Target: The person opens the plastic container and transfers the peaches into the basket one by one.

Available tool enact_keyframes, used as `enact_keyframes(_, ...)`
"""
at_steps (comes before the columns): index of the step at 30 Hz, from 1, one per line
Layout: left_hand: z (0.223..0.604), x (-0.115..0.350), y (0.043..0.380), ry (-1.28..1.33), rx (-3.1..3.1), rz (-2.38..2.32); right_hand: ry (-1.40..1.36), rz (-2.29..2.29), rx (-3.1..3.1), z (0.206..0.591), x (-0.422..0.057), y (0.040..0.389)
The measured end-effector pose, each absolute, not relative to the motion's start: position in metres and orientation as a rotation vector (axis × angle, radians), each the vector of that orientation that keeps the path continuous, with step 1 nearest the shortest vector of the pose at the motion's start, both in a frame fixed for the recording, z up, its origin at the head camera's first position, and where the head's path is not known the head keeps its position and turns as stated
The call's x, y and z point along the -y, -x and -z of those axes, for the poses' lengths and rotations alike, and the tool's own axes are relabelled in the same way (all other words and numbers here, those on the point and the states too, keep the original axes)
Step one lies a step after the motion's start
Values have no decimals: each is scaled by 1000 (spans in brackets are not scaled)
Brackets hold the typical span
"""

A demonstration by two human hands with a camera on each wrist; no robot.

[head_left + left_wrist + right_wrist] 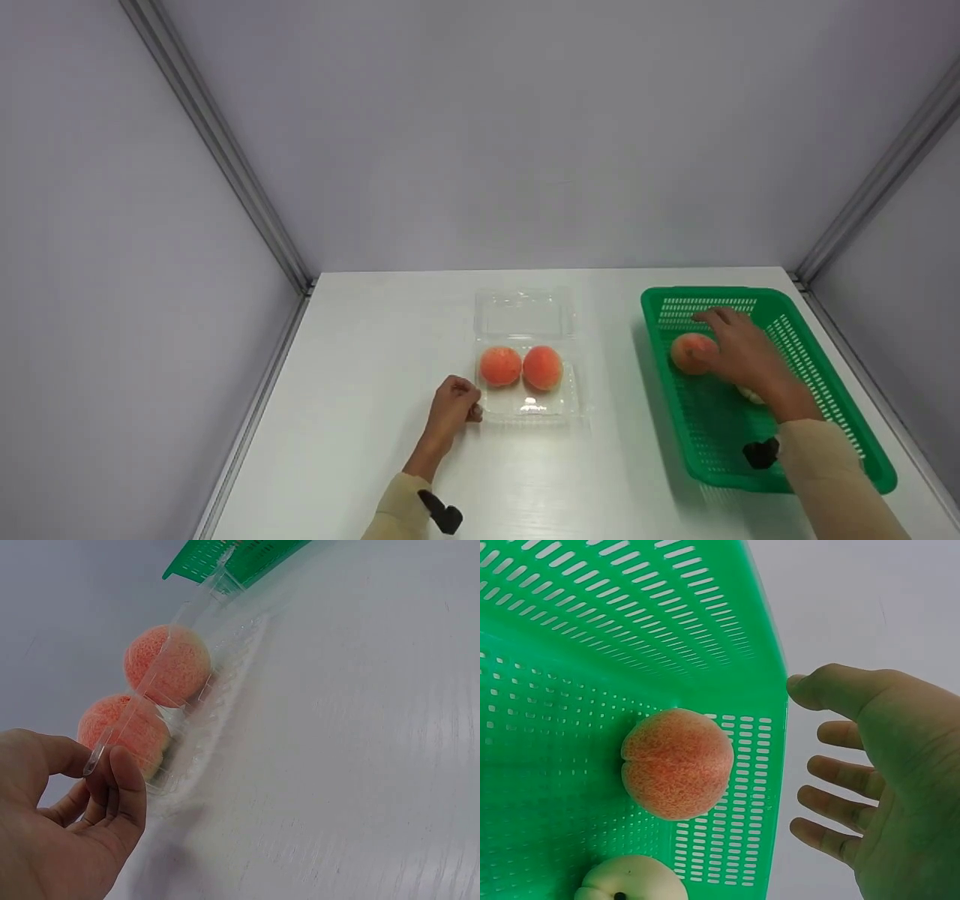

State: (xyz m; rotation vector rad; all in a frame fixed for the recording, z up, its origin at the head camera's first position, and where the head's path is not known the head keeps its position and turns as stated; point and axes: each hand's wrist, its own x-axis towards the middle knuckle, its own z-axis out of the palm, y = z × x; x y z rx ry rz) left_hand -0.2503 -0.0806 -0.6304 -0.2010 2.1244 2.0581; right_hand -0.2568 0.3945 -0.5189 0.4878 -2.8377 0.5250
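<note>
A clear plastic clamshell container (499,405) stands with its lid (520,313) folded back. Two orange-pink peaches, a left one (500,366) and a right one (543,368), sit side by side in it. At its near left corner my left hand (451,405) pinches the edge between thumb and fingers. My right hand (744,358) is over the green plastic basket (679,420), fingers spread and holding nothing. Below it lie a reddish peach (677,765) and a pale, cream-coloured one (634,881), the latter mostly covered by the hand in the head view.
The container and basket stand on a white table (360,337), the basket at the right side. Grey panels (525,150) wall the table at the back and both sides, with metal posts in the corners.
</note>
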Motion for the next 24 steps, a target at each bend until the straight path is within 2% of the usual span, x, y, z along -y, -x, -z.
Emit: enact_keyframes(24, 632, 81, 250, 211, -2121, -2054, -523, -516, 2852, 507, -372, 256)
